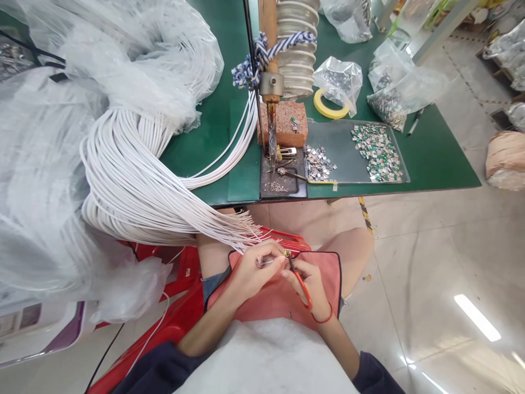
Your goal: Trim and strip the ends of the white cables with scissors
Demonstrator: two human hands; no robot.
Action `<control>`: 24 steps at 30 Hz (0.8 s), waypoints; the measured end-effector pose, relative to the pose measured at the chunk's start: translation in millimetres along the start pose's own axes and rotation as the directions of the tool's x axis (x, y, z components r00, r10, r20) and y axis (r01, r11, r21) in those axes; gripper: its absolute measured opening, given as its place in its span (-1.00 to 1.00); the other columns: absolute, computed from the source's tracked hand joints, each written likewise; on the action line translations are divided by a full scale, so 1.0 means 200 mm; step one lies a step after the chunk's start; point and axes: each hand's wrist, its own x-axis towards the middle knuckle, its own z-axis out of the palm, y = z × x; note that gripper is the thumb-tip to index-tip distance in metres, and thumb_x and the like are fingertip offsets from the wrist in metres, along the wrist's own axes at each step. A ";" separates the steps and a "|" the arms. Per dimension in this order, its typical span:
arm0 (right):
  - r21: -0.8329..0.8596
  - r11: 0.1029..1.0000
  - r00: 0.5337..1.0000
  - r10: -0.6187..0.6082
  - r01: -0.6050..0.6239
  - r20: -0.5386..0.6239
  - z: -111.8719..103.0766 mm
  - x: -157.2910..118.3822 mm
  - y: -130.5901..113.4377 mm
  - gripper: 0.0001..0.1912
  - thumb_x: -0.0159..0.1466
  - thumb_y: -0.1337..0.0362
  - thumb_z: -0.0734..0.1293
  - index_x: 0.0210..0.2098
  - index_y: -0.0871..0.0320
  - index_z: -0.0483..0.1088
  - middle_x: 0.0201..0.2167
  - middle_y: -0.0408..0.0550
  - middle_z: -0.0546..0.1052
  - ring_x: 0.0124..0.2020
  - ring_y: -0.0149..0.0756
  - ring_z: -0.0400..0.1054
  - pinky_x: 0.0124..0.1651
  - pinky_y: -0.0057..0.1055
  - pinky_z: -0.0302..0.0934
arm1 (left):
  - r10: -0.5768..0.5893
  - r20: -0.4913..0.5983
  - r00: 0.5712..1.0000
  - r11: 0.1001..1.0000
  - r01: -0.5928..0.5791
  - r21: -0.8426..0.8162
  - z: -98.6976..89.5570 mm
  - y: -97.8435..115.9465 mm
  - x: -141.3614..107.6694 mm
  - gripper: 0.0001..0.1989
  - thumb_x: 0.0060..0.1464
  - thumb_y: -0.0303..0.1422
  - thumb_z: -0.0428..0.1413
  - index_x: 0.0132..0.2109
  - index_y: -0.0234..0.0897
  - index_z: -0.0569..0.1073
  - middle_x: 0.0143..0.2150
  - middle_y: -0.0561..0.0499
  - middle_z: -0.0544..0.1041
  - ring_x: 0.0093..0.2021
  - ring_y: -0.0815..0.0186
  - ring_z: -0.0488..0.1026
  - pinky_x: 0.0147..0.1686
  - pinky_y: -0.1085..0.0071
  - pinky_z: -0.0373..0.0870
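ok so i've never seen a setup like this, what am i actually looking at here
There is no robot: these are a person's bare hands. The single picture comes from a camera worn on the head, looking forward and down. The left hand pinches a thin white wire; the right hand holds red-handled scissors, their blades close to the left fingertips. What exactly lies between them is too small to tell.

Beyond the lap, on a green table, are a large bundle of white cables, a brick, a roll of yellow tape and a shallow tray with two groups of small metallic pieces.
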 end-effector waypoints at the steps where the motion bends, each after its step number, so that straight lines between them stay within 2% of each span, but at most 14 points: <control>1: 0.000 1.000 1.000 -0.003 0.003 -0.002 0.00 0.00 0.00 -0.69 0.20 0.17 0.38 -0.55 0.20 0.27 -0.64 -0.27 0.15 -0.59 -0.49 -0.05 -0.54 -0.50 -0.12 | 0.000 0.001 1.000 1.000 0.000 -0.006 0.00 0.00 0.00 -0.84 0.08 -0.46 0.08 -0.46 -0.29 0.44 -0.40 0.02 0.50 -0.36 0.35 0.41 -0.36 0.46 0.27; 24: -0.058 0.998 1.000 -0.026 0.026 -0.009 0.00 0.01 0.01 -0.62 0.19 0.06 0.38 -0.57 0.19 0.27 -0.64 -0.25 0.14 -0.59 -0.48 -0.05 -0.55 -0.49 -0.12 | 0.001 -0.005 1.000 1.000 -0.001 0.001 0.00 -0.03 0.00 -0.85 0.07 -0.46 0.09 -0.46 -0.30 0.42 -0.39 0.01 0.49 -0.34 0.34 0.41 -0.35 0.46 0.28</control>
